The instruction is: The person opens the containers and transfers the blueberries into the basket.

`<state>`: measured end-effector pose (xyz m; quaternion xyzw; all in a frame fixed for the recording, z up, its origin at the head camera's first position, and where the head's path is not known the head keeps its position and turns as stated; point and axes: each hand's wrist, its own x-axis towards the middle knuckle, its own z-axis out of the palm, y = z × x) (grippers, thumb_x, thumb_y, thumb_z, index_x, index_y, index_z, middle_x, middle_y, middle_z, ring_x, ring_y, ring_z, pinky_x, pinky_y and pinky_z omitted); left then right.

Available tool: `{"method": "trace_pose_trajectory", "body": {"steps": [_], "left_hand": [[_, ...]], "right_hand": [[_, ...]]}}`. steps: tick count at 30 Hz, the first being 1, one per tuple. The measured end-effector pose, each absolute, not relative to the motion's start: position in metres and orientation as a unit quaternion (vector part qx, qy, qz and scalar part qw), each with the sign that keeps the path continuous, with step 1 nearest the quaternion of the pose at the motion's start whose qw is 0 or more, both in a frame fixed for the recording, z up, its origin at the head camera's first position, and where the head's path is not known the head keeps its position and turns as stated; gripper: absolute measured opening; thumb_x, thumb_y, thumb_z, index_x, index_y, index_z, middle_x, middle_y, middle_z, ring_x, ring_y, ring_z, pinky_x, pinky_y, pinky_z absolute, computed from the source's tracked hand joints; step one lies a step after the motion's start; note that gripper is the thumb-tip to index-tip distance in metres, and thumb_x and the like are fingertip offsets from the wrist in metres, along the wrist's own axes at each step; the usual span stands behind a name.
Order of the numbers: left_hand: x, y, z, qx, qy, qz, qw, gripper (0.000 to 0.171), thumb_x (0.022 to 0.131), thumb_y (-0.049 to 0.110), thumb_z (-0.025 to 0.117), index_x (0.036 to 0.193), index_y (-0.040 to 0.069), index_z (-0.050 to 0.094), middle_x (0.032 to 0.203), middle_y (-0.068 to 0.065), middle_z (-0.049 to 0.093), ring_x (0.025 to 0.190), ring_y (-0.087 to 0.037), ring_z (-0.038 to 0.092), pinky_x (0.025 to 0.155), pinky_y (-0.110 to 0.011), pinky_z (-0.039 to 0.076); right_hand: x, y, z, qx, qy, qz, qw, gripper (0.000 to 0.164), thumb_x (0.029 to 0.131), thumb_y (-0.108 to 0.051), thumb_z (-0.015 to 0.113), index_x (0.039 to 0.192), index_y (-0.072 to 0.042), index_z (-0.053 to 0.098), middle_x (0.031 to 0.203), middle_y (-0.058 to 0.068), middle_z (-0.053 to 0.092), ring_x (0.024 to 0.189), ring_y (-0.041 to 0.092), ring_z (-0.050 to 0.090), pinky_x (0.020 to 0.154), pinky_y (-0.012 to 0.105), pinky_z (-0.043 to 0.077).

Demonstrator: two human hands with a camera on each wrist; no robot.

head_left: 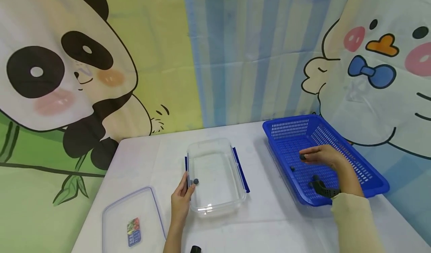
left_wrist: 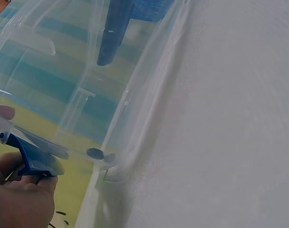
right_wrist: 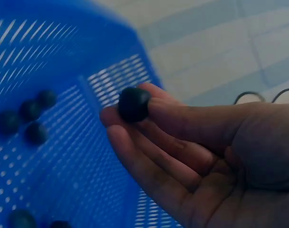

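A clear rectangular food container (head_left: 219,141) with blue side latches stands on the white table. My left hand (head_left: 181,201) grips its left wall, thumb at the rim and fingers around the blue latch (left_wrist: 37,161). One small dark round ball (head_left: 196,181) shows in the container near that thumb. Over the blue basket (head_left: 291,187), my right hand (head_left: 324,156) pinches a blueberry-like dark ball (right_wrist: 134,104) between thumb and fingers. Several similar dark balls (right_wrist: 30,110) lie on the basket floor below.
A clear lid (head_left: 116,223) with a bluish rim and a colourful label (head_left: 133,232) lies at the table's left front. Something black (head_left: 195,249) shows at the bottom edge. Behind the table hangs a cartoon-printed curtain (head_left: 229,58), close to the basket's far side.
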<state>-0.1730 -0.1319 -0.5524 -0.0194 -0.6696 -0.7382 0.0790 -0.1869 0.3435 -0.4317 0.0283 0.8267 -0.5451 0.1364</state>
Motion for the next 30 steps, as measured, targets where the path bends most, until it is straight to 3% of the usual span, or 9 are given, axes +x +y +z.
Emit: {"method": "trace_pose_trajectory", "body": {"steps": [8,17,23,30], "left_hand": [[-0.173,-0.133,-0.552,-0.01,-0.662,-0.746,0.074,0.054,0.088,0.003,0.06,0.138,0.005,0.039,0.147,-0.011,0.029,0.133,-0.019,0.026,0.1,-0.015,0.03],[-0.174,-0.132,-0.554,-0.017,-0.669,-0.738,0.086,0.053,0.088,0.001,0.06,0.137,0.002,0.04,0.146,-0.014,0.03,0.132,-0.024,0.028,0.096,-0.012,0.033],[-0.174,-0.132,-0.553,-0.014,-0.665,-0.742,0.08,0.054,0.088,0.003,0.061,0.138,0.002,0.039,0.146,-0.013,0.029,0.133,-0.021,0.027,0.098,-0.014,0.031],[-0.173,-0.132,-0.552,-0.013,-0.656,-0.751,0.071,0.055,0.088,0.003,0.06,0.138,0.004,0.038,0.147,-0.01,0.029,0.133,-0.018,0.026,0.1,-0.016,0.029]], "right_hand": [[-0.207,0.357,-0.469,0.024,0.774,-0.581,0.251,0.036,0.092,-0.001,0.053,0.123,0.016,0.048,0.117,0.026,0.057,0.102,0.033,0.06,0.094,0.05,0.044],[-0.212,0.369,-0.483,0.041,0.766,-0.544,0.342,0.028,0.091,0.002,0.052,0.115,0.014,0.057,0.11,0.024,0.062,0.095,0.033,0.063,0.081,0.037,0.054],[-0.217,0.368,-0.49,0.091,0.76,-0.535,0.358,0.025,0.091,0.0,0.053,0.112,0.012,0.06,0.106,0.021,0.064,0.092,0.031,0.065,0.079,0.034,0.055],[-0.216,0.363,-0.489,0.131,0.77,-0.526,0.337,0.024,0.09,-0.004,0.057,0.109,0.01,0.063,0.102,0.021,0.066,0.09,0.031,0.065,0.078,0.036,0.055]]}}
